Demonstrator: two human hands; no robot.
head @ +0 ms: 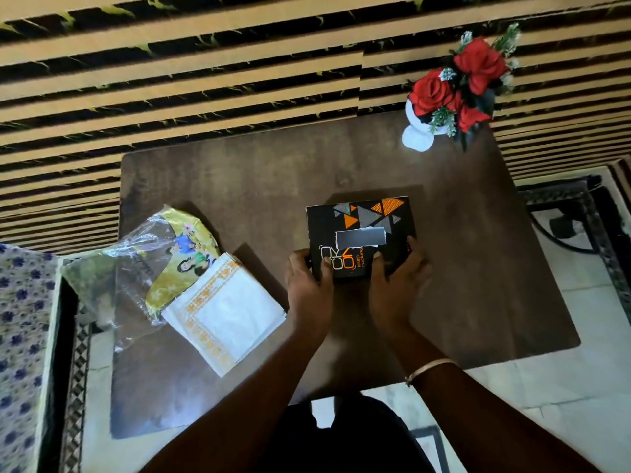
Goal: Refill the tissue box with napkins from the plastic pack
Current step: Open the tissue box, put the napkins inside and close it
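Observation:
A black tissue box (362,220) with orange and grey triangles rests on the dark table (266,186), its top slot facing up. My left hand (309,288) grips the box's near left corner. My right hand (397,285) grips its near right side. Left of the box lies a stack of white napkins (225,312) with an orange border, half out of a crumpled clear and yellow plastic pack (164,254).
A white vase of red roses (457,90) stands at the table's far right corner. A striped wall runs behind the table. A flowered cloth (20,336) lies at the left, and a dark metal frame (573,213) stands to the right on the tiled floor.

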